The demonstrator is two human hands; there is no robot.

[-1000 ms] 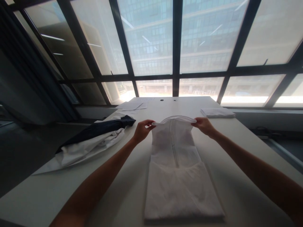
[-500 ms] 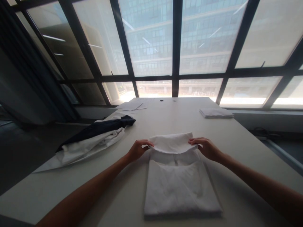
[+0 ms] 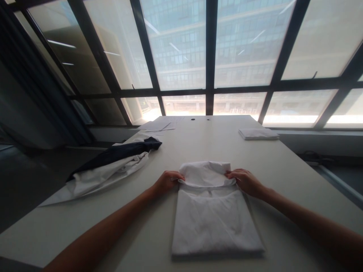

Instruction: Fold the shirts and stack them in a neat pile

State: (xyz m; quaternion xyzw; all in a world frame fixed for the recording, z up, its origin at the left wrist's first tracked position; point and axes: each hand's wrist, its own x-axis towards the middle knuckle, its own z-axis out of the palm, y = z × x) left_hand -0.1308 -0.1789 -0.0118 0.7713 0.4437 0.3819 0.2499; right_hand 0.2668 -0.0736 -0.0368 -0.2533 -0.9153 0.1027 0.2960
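A white garment (image 3: 212, 219) lies folded into a narrow rectangle on the white table (image 3: 278, 166) in front of me. Its far end is turned back toward me as a rounded flap. My left hand (image 3: 166, 181) pinches the flap's left corner. My right hand (image 3: 245, 180) pinches the right corner. Both hands rest low, close to the table, with fingers closed on the cloth.
A heap of dark navy and white clothes (image 3: 113, 166) lies at the table's left edge. A small folded white cloth (image 3: 258, 133) sits far right. Sheets of paper (image 3: 159, 125) lie at the far left end. Large windows stand beyond the table.
Both hands have brought the garment's far end down and toward me, folding it over the rest. The raised cloth is now a low flap near the table.
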